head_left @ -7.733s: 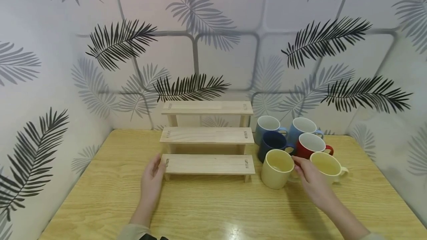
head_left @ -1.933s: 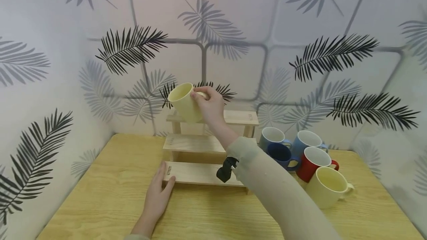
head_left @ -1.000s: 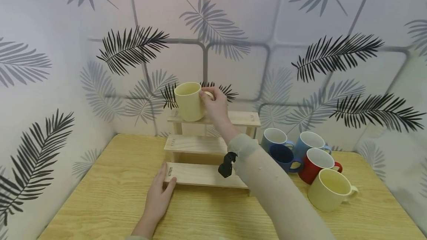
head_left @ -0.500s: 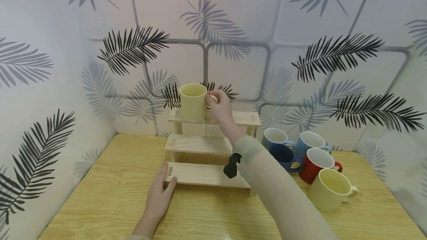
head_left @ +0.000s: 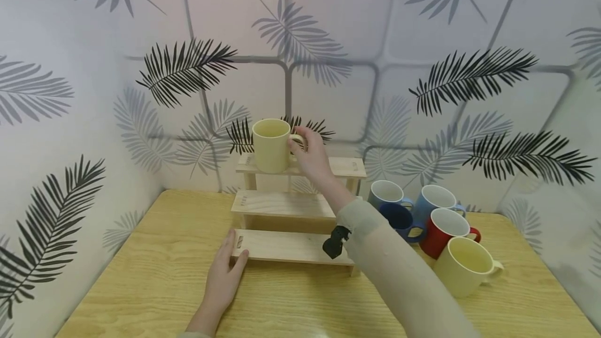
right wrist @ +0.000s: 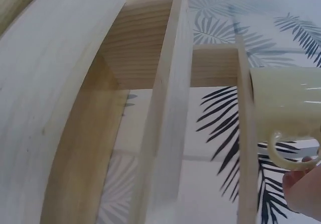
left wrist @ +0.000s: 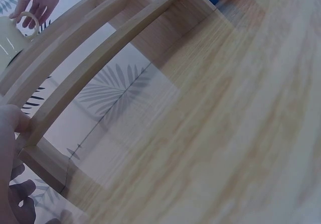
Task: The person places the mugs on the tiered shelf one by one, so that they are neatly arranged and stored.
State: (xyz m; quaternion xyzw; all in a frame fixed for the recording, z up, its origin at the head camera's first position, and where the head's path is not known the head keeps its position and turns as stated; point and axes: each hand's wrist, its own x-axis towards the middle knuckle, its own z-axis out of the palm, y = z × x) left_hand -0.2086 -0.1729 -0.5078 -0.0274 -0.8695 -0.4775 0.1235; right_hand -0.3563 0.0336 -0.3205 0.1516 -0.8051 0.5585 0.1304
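Now, at the left end of the wooden rack [head_left: 272, 203], the left hand [head_left: 223, 278] holds the corner of the bottom shelf [head_left: 281, 246], thumb on its front edge. Above, left of the rack's middle, a yellow mug [head_left: 271, 147] stands upright on the top shelf [head_left: 345, 166]. Just right of it, the right hand [head_left: 312, 158] has eased its pinch on the handle [right wrist: 274, 151] — fingers parted, though touching or not is unclear — so this placing looks all but finished. Right of the rack stand a grey-blue mug [head_left: 374, 202], a navy mug [head_left: 392, 228], a light blue mug [head_left: 421, 212], a red mug [head_left: 434, 241] and another yellow mug [head_left: 455, 275].
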